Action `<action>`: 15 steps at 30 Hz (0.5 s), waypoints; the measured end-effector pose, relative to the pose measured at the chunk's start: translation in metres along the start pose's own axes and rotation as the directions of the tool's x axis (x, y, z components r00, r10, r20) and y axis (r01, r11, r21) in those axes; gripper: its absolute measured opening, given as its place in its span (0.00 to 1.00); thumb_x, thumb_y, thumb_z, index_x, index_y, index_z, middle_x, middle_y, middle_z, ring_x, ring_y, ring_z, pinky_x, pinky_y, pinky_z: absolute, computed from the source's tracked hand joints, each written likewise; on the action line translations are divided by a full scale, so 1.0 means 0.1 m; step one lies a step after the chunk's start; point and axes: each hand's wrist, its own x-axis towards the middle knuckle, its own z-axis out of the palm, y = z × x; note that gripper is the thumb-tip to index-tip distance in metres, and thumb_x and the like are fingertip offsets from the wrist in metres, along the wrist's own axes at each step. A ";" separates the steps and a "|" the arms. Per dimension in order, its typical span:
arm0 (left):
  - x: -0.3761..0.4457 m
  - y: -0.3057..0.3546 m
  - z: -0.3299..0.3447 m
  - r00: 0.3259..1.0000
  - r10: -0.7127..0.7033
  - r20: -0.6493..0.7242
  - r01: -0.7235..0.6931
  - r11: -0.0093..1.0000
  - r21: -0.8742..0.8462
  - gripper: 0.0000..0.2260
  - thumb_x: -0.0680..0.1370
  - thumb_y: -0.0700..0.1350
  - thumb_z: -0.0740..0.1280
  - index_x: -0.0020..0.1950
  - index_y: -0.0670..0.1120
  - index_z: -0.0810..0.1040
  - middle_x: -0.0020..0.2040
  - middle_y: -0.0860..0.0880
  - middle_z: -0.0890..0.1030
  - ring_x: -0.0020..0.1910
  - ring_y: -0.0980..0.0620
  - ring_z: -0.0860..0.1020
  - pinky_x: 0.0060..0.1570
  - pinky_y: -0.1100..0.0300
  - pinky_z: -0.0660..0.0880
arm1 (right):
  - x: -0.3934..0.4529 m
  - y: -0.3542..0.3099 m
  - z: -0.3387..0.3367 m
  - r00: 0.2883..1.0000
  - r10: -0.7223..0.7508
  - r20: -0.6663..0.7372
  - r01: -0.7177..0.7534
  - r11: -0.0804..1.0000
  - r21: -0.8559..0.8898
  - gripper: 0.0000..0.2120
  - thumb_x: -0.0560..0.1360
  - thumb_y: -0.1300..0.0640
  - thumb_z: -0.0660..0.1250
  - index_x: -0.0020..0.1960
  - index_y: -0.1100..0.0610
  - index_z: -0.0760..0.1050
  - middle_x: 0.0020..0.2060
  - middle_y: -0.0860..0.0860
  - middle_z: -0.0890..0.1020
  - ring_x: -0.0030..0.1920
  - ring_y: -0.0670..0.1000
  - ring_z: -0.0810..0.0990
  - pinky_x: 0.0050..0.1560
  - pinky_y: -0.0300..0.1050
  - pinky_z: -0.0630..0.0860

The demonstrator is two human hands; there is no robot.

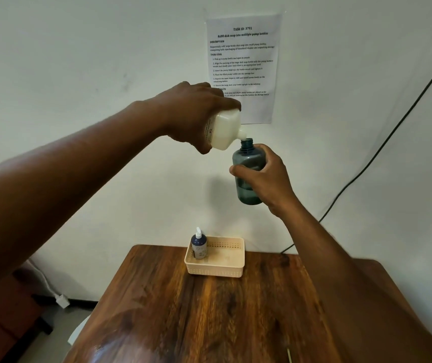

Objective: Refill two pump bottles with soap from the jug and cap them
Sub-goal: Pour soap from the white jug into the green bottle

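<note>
The left hand [196, 113] is wrapped around the white jug [224, 131], fingers closed over its upper side and thumb tucked beneath, and the jug is held high in the air, tipped over so that its short spout points down and toward four o'clock. The spout is brought right to the open mouth of the tinted bottle [247, 176], touching or just above the rim; which of the two cannot be told. No stream of soap can be made out at the spout. The tinted bottle is gripped by the right hand [264, 176], thumb across the near face and fingers curled round the far side, and is held upright with a slight lean, at four o'clock from the jug. It is uncapped, and a darker band of liquid is seen in its lower part.

Both arms are raised well above the worktop [209, 315], a dark, glossy wooden surface. At its twelve o'clock edge, against the wall, a cream perforated basket [216, 269] is set. A dark blue pump bottle [199, 246] with a white pump head is stood upright inside the basket, in the nine o'clock end; the remainder of the basket is bare.

On the wall, at twelve o'clock from the hands, a printed task sheet [243, 66] is taped, its lower left corner hidden by the left hand. A black cable [382, 148] is run down the wall at three o'clock, and a white plug [62, 301] is seen on the floor at eight o'clock.
</note>
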 end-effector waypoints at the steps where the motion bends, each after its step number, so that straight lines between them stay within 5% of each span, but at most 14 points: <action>1: 0.01 0.00 -0.02 1.000 0.004 0.008 -0.004 1.000 0.011 0.41 0.66 0.55 0.79 0.76 0.59 0.66 0.63 0.51 0.77 0.63 0.44 0.73 0.56 0.48 0.75 | 0.00 0.00 0.00 1.000 -0.001 -0.002 0.001 1.000 -0.001 0.26 0.72 0.54 0.77 0.68 0.50 0.72 0.58 0.48 0.79 0.55 0.50 0.79 0.47 0.39 0.76; 15: 0.07 0.02 -0.19 0.999 0.027 0.040 -0.029 0.997 0.066 0.41 0.65 0.54 0.79 0.75 0.60 0.66 0.64 0.51 0.78 0.64 0.44 0.73 0.57 0.48 0.73 | 0.03 -0.05 -0.02 1.000 -0.031 -0.003 0.031 1.000 -0.006 0.23 0.74 0.53 0.76 0.64 0.48 0.71 0.56 0.46 0.78 0.51 0.47 0.78 0.47 0.37 0.75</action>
